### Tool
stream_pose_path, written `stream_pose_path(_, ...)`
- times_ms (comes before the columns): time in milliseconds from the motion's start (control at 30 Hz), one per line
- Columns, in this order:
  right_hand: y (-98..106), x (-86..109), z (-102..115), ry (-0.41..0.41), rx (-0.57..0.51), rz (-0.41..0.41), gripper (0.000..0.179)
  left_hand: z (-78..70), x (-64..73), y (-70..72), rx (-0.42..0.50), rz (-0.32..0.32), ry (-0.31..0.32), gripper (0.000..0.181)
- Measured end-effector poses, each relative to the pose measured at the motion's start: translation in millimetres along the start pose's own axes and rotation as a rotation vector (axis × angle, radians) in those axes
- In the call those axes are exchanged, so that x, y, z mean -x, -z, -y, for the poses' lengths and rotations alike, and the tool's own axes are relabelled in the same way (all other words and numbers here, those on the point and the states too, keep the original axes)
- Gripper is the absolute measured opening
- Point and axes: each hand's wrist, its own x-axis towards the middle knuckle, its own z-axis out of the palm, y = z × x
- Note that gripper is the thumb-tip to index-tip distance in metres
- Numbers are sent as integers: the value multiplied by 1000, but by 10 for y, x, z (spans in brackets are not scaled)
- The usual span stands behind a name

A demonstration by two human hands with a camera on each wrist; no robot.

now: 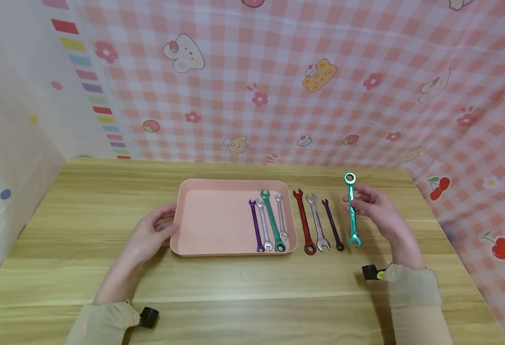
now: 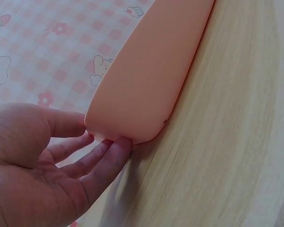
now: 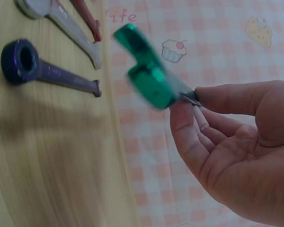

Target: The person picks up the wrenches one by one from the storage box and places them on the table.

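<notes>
My left hand (image 1: 155, 230) holds the left end of a pink tray (image 1: 217, 254), thumb at the rim and fingers against the outer end wall. In the left wrist view, those fingers (image 2: 111, 158) touch the tray wall (image 2: 144, 80). My right hand (image 1: 375, 208) pinches a shiny green combination wrench (image 1: 352, 211) between thumb and fingers, above the table. Its ring end points away from me; its open end (image 3: 149, 75) looms blurred in the right wrist view. To its left lie a dark purple wrench (image 1: 333, 225), a silver wrench (image 1: 318, 223) and a red wrench (image 1: 305, 223).
Inside the tray's right part lie a purple wrench (image 1: 256, 225), a silver wrench (image 1: 264, 225), a green wrench (image 1: 273, 220) and a small silver wrench (image 1: 282, 218). The wooden table (image 1: 235, 297) meets a checked cloth (image 1: 235, 96) at its back edge.
</notes>
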Motion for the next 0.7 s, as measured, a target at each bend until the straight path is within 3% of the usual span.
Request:
stream_pose_path(233, 57, -14, -66, -14, 17, 32, 53, 4, -6, 6, -2, 3, 2, 56)
stream_pose_path(700, 99, -85, -241, -94, 200, 80, 53, 3, -11, 9, 11, 3, -8, 56)
